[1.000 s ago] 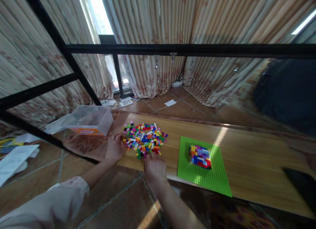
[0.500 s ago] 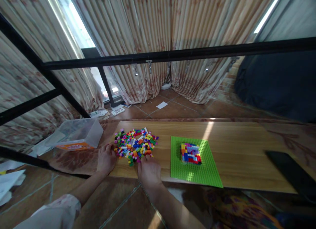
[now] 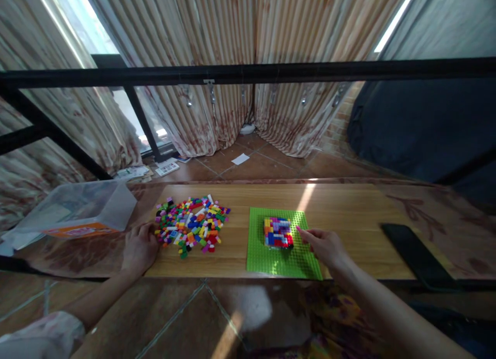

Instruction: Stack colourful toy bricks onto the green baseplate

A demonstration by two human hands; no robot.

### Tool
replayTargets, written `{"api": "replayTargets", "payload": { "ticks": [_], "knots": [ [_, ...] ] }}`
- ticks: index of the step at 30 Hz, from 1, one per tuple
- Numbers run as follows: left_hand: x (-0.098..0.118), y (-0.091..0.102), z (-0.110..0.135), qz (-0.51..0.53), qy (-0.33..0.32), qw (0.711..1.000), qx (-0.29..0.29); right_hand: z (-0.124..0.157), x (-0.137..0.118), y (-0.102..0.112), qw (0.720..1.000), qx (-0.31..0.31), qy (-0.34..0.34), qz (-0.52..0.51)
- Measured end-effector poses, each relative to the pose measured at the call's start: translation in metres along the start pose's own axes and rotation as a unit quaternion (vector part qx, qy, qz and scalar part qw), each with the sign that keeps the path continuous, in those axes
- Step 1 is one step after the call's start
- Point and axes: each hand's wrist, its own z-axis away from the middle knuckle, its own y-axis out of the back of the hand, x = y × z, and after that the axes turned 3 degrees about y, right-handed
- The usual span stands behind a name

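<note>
Between the thumb and fingers of my right hand (image 3: 324, 248) is a small pink toy brick (image 3: 298, 229), held just right of a multicoloured block of bricks (image 3: 278, 233). That block sits on a green studded baseplate (image 3: 259, 261), which lies on the wooden board. My left hand (image 3: 140, 247) rests at the left edge of a spread pile of loose coloured bricks (image 3: 192, 223). Its fingers are curled in against the pile, and whatever they may hold is hidden.
A dark phone-like slab (image 3: 416, 255) lies at the right of the wooden board (image 3: 344, 209). To the left stands a clear plastic box (image 3: 89, 206) with an orange label. A black metal rail (image 3: 271, 72) crosses in front of the curtains (image 3: 217, 33).
My right hand has moved from the pile's front edge over to the baseplate's right side, now with a pink brick. My left hand stays by the pile. The view has shifted right.
</note>
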Motion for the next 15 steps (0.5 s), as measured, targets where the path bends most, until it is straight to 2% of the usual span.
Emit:
{"api": "replayTargets", "payload": {
  "ticks": [2,5,9,15],
  "knots": [
    [0.001,0.0,-0.001,-0.005,0.006,1.0,0.003,-0.007,0.011,-0.005,0.999,-0.002,-0.026,-0.028],
    [0.002,0.001,-0.001,-0.016,0.008,1.0,-0.009,-0.012,0.013,-0.014,1.0,-0.013,0.001,-0.022],
    [0.002,0.003,-0.002,-0.025,0.0,0.999,-0.021,-0.011,0.007,-0.016,0.997,-0.012,0.056,0.054],
    [0.0,0.001,-0.003,-0.019,0.008,1.0,-0.019,-0.008,-0.002,-0.013,0.985,-0.016,0.089,0.146]
  ]
}}
